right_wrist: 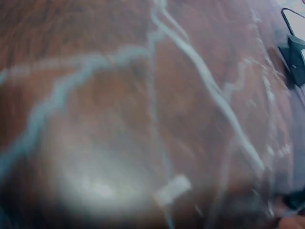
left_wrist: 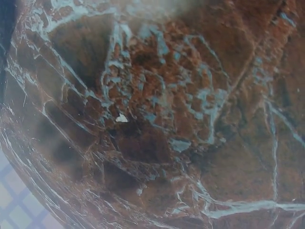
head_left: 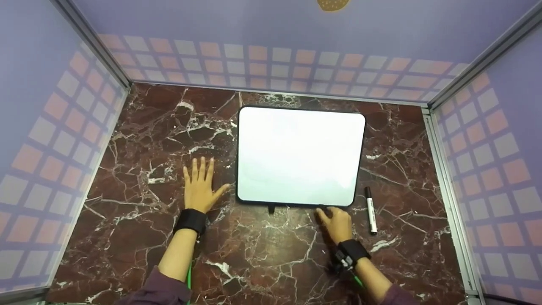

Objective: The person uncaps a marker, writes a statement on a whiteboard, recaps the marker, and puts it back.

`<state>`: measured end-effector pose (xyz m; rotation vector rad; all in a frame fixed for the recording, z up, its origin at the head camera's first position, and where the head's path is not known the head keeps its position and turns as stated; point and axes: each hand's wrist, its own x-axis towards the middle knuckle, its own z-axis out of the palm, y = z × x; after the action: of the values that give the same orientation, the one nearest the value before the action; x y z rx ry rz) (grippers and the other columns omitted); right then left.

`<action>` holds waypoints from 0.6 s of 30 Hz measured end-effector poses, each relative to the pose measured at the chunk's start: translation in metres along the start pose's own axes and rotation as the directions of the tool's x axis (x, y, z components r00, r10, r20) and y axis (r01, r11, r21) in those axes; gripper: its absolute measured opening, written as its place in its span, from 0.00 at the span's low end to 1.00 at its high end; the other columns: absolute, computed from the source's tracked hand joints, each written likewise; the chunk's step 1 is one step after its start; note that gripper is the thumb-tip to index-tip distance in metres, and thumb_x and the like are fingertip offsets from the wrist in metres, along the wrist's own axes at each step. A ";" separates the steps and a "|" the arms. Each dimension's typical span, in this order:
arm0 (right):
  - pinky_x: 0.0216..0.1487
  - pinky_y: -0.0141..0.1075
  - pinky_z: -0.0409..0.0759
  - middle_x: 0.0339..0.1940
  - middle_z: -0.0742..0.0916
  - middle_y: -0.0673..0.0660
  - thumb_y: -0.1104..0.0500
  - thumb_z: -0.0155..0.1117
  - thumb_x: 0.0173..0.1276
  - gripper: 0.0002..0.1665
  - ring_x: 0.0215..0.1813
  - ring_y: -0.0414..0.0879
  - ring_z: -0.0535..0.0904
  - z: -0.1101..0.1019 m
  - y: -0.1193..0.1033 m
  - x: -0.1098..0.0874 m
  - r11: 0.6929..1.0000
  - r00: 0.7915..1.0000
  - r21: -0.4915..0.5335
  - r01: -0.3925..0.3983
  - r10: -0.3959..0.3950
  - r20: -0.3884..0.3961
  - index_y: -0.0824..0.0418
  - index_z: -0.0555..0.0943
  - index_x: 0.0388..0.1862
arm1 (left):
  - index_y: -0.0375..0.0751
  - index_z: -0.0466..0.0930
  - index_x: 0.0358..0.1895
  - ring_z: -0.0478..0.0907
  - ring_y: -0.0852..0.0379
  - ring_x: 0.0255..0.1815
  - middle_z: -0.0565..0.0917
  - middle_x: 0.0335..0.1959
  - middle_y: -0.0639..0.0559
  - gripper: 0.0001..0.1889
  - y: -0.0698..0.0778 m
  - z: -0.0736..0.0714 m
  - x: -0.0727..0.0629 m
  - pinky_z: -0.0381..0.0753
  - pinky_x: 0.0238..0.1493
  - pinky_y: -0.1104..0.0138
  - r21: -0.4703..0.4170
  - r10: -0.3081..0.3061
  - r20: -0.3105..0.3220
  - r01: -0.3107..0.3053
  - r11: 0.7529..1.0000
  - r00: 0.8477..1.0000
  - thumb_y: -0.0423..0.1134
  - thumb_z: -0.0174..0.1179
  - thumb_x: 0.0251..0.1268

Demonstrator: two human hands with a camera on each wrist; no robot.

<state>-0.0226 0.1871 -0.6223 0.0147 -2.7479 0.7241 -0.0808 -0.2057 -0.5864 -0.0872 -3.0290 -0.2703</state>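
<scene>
A whiteboard (head_left: 300,156) with a black frame lies on the marbled table. From its lower edge juts a small black foot (head_left: 271,209). My right hand (head_left: 338,224) is at the lower right edge, fingers curled and pinching a second black foot (right_wrist: 298,198), mostly hidden by the fingers in the head view. Just a fingertip (right_wrist: 290,223) shows in the right wrist view, which is blurred. To the left of the board, my left hand (head_left: 199,190) rests flat on the table, fingers spread, holding nothing. Right of the board lies a capped black-and-white marker (head_left: 371,212).
The dark red marbled table (head_left: 271,254) is enclosed by purple panels with pink and white squares: a back wall (head_left: 279,25), a left wall (head_left: 46,127) and a right wall (head_left: 499,127). Black bands with small cameras wrap both wrists.
</scene>
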 end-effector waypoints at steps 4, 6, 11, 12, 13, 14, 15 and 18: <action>0.21 0.46 0.77 0.19 0.86 0.60 0.52 0.64 0.57 0.15 0.20 0.55 0.81 -0.018 0.016 0.011 0.997 0.996 -0.059 0.040 -0.044 -0.074 0.62 0.84 0.22 | 0.45 0.46 0.73 0.45 0.39 0.76 0.50 0.75 0.40 0.48 -0.001 -0.002 0.000 0.39 0.74 0.42 0.007 0.000 0.000 0.000 1.000 1.000 0.66 0.53 0.54; 0.18 0.46 0.75 0.18 0.86 0.60 0.55 0.63 0.56 0.12 0.18 0.55 0.79 -0.026 0.027 0.017 0.995 0.987 -0.085 0.055 -0.067 -0.149 0.62 0.83 0.21 | 0.46 0.46 0.73 0.46 0.39 0.75 0.50 0.75 0.40 0.48 -0.001 -0.002 0.000 0.39 0.74 0.42 0.014 0.001 -0.002 -0.001 1.000 1.000 0.66 0.52 0.55; 0.21 0.48 0.77 0.24 0.86 0.63 0.57 0.62 0.56 0.10 0.23 0.57 0.81 -0.042 0.055 0.032 0.993 0.956 -0.120 -0.015 -0.021 -0.293 0.64 0.83 0.27 | 0.45 0.47 0.73 0.46 0.39 0.75 0.52 0.74 0.40 0.47 0.000 -0.002 0.000 0.42 0.74 0.42 0.030 0.004 -0.016 -0.004 1.000 1.000 0.67 0.51 0.55; 0.23 0.49 0.77 0.25 0.86 0.63 0.58 0.62 0.56 0.10 0.25 0.58 0.81 -0.045 0.060 0.034 0.992 0.952 -0.116 -0.038 0.001 -0.306 0.64 0.83 0.29 | 0.45 0.47 0.73 0.46 0.39 0.75 0.53 0.74 0.39 0.47 0.000 -0.002 0.000 0.42 0.74 0.42 0.032 0.007 -0.020 -0.007 0.999 1.000 0.67 0.52 0.55; 0.25 0.49 0.78 0.27 0.86 0.64 0.58 0.63 0.56 0.11 0.28 0.58 0.81 -0.047 0.065 0.035 0.993 0.949 -0.105 -0.059 0.024 -0.313 0.65 0.83 0.32 | 0.45 0.47 0.73 0.46 0.40 0.75 0.53 0.74 0.39 0.47 0.000 -0.001 0.000 0.42 0.74 0.42 0.032 0.011 -0.024 -0.010 0.999 1.000 0.67 0.51 0.55; 0.27 0.49 0.78 0.29 0.86 0.64 0.58 0.64 0.56 0.11 0.30 0.58 0.80 -0.048 0.071 0.036 0.992 0.948 -0.096 -0.082 0.048 -0.316 0.65 0.82 0.35 | 0.45 0.47 0.73 0.46 0.40 0.76 0.53 0.74 0.39 0.47 0.001 -0.001 0.001 0.42 0.74 0.42 0.034 0.014 -0.026 -0.013 0.999 1.000 0.67 0.51 0.55; 0.28 0.49 0.77 0.31 0.85 0.64 0.59 0.65 0.56 0.13 0.32 0.58 0.80 -0.049 0.076 0.037 0.991 0.947 -0.089 -0.100 0.068 -0.313 0.65 0.82 0.38 | 0.45 0.47 0.73 0.46 0.40 0.76 0.53 0.74 0.40 0.47 0.001 -0.001 0.001 0.42 0.74 0.42 0.036 0.018 -0.029 -0.017 0.999 0.999 0.67 0.51 0.55; 0.32 0.51 0.77 0.35 0.84 0.65 0.59 0.67 0.55 0.18 0.37 0.60 0.79 -0.050 0.087 0.037 0.985 0.949 -0.073 -0.154 0.127 -0.289 0.66 0.80 0.43 | 0.45 0.47 0.73 0.45 0.40 0.76 0.52 0.74 0.40 0.47 0.002 -0.001 0.001 0.40 0.74 0.42 0.031 0.027 -0.032 -0.026 0.999 0.999 0.67 0.50 0.55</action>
<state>-0.0511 0.2898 -0.6124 -0.2866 -2.5207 0.5788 -0.0815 -0.2035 -0.5854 -0.1189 -2.9959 -0.2202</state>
